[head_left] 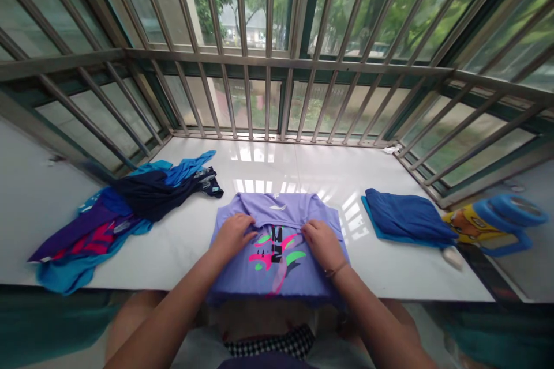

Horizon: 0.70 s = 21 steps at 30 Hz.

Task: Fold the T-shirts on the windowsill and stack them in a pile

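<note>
A lavender shirt [277,274] with a pink, green and black print lies on the white ledge [268,167] straight ahead, its top part folded down toward me. My left hand [234,233] pinches the folded edge on the left. On the right side of that fold my right hand [322,242] grips the same edge, fingers curled into the cloth. The shirt's lower hem hangs over the ledge's near edge.
A loose heap of blue, navy and purple clothes [116,213] lies at the left. A folded blue garment [407,219] sits at the right, beside a yellow and blue toy-like thing [493,222]. Metal window bars [268,63] fence the ledge on three sides.
</note>
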{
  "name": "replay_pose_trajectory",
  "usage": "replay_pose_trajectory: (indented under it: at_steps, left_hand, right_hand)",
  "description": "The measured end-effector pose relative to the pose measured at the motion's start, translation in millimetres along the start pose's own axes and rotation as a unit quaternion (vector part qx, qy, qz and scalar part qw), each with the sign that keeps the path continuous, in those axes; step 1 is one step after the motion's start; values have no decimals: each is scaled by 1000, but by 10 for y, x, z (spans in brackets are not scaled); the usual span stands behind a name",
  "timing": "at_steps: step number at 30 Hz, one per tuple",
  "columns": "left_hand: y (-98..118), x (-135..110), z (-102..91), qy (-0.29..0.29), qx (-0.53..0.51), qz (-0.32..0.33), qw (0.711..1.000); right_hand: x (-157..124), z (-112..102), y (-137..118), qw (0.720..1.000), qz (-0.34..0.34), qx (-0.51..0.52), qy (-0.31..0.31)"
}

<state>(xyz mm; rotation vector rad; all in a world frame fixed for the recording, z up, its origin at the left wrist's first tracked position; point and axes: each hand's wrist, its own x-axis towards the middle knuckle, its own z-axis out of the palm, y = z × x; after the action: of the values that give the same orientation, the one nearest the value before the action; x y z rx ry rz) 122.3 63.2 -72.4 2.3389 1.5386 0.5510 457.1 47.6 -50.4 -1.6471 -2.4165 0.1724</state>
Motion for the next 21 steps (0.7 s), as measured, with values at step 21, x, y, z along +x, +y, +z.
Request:
replay_pose_trajectory:
  at_steps: [21]
  left_hand:
    - [-147, -145, -320, -60, 68, 67, 994]
  right_hand:
    - [155, 38, -49, 997, 66, -2, 31]
